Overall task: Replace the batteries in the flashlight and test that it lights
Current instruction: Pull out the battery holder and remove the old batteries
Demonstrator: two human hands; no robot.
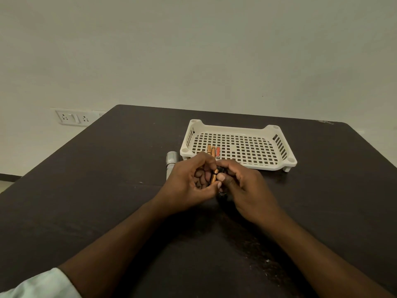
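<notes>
My left hand point(187, 181) pinches a slim orange and black battery point(214, 177) between thumb and fingers. My right hand point(242, 186) is curled around a small black battery holder point(222, 171), mostly hidden by the fingers, with its thumb touching the battery. Both hands meet just above the dark table point(107, 190). The silver flashlight body point(171, 162) lies on the table to the left of my left hand, partly hidden behind it. Three more batteries point(213, 151), two orange and one red, lie side by side in the white tray point(277, 145).
The perforated white tray stands just beyond my hands, near the table's far edge. A wall socket panel point(73, 118) is on the wall at the left, past the table's corner. My forearms reach in from the bottom of the view.
</notes>
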